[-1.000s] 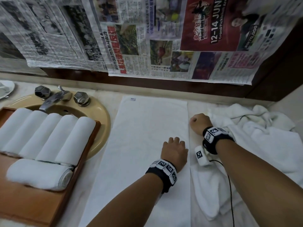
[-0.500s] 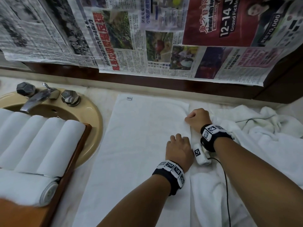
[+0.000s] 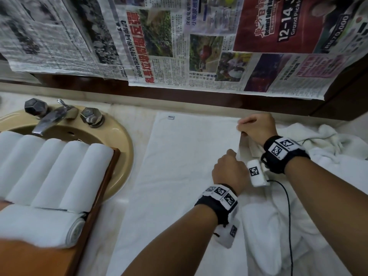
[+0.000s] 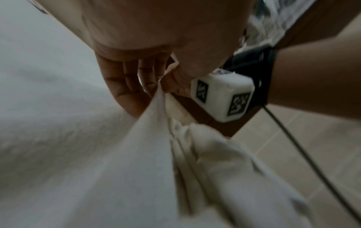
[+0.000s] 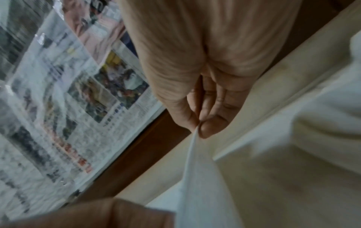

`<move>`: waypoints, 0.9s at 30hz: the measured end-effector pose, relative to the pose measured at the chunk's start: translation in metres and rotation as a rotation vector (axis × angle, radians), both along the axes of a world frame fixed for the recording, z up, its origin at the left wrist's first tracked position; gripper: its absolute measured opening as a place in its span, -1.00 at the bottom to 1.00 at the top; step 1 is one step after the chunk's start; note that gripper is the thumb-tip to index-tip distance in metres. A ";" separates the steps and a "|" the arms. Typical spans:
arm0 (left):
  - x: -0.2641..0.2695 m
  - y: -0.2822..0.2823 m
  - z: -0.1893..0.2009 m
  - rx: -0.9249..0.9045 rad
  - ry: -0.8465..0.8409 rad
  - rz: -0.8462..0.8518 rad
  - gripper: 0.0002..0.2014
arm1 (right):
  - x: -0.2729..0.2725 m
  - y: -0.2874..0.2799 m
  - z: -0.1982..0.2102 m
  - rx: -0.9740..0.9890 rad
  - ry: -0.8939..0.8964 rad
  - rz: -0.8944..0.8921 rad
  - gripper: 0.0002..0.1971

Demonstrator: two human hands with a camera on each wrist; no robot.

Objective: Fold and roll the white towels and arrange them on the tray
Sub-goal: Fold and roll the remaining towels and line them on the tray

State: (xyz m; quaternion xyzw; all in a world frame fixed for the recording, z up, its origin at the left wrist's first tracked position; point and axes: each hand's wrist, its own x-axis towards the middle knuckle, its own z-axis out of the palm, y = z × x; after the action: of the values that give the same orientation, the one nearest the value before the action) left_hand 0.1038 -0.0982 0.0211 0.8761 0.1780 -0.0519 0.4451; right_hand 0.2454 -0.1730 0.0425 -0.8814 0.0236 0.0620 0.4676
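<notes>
Hands side by side, left hand (image 3: 229,172) and right hand (image 3: 256,129) each pinching the flat towel's (image 3: 179,176) right edge

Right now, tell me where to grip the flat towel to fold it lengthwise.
Grip the flat towel along its long right edge, coming from the right: the right hand pinches the far corner and the left hand pinches mid-edge. That edge lies free and is already lifted; the towel's left side lies spread flat on the counter.

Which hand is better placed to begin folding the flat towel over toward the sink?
Probably right: the right hand pinches the flat towel's far right corner, already lifted. The left hand pinches mid-edge and can follow.
</notes>
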 end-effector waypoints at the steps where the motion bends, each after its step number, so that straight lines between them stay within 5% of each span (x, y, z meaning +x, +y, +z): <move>1: -0.001 0.009 0.007 -0.069 -0.017 0.049 -0.81 | 0.000 0.010 0.005 0.010 -0.029 0.010 -0.86; 7: -0.010 0.087 0.028 -0.333 -0.113 0.282 -0.76 | -0.003 0.096 0.032 0.028 -0.153 0.154 -0.85; 12: -0.019 0.171 0.006 -0.343 -0.118 0.482 -0.81 | -0.006 0.168 0.016 0.049 -0.159 0.297 -0.84; 14: -0.024 0.199 -0.012 -0.284 -0.072 0.535 -0.80 | 0.000 0.181 -0.002 -0.087 -0.172 0.344 -0.86; 19: -0.020 0.240 -0.042 -0.215 0.117 0.472 -0.79 | 0.011 0.178 -0.053 -0.417 -0.118 0.371 -0.78; 24: 0.004 0.251 -0.049 -0.083 0.116 0.349 -0.68 | 0.022 0.178 -0.083 -0.550 -0.125 0.401 -0.61; 27: 0.005 0.250 -0.056 -0.011 0.076 0.327 -0.78 | 0.026 0.182 -0.082 -0.601 -0.213 0.374 -0.62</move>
State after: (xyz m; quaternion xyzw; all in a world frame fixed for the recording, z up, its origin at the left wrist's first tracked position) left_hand 0.1091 0.1515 -0.0350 0.8303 0.3348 -0.0130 0.4454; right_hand 0.2713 0.0093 -0.0393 -0.9700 -0.1698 0.0446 0.1683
